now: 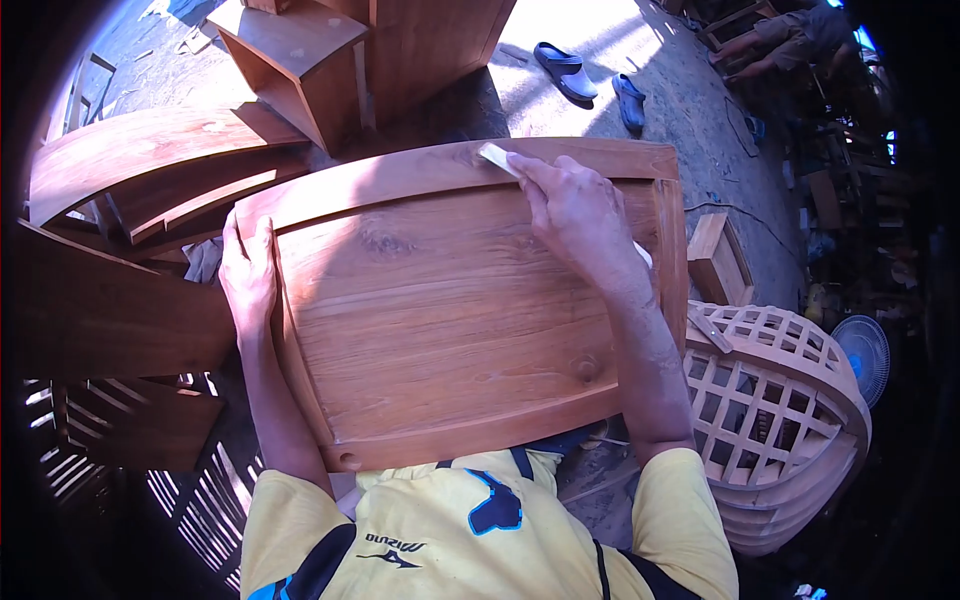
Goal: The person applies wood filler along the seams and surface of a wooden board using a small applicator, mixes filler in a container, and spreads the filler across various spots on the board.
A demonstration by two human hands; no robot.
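A framed wooden panel (450, 290), like a cabinet door with a curved top rail, lies tilted in front of my body. My left hand (248, 272) is closed round its left edge near the upper corner. In my right hand (575, 205) is a small pale piece that looks like folded sandpaper (497, 158). Its end touches the top rail, and my fingers are pinched on it. Something white shows partly behind my right wrist; its kind is hidden. Sunlight falls on the panel's upper left part.
Wooden cabinet parts (300, 60) and a curved piece (150, 160) stand beyond and to the left. On the right are a slatted lattice wooden piece (770, 400), a small wooden box (720, 260) and a fan (862, 360). Clogs (566, 72) lie on the floor. Another person (790, 40) is far right.
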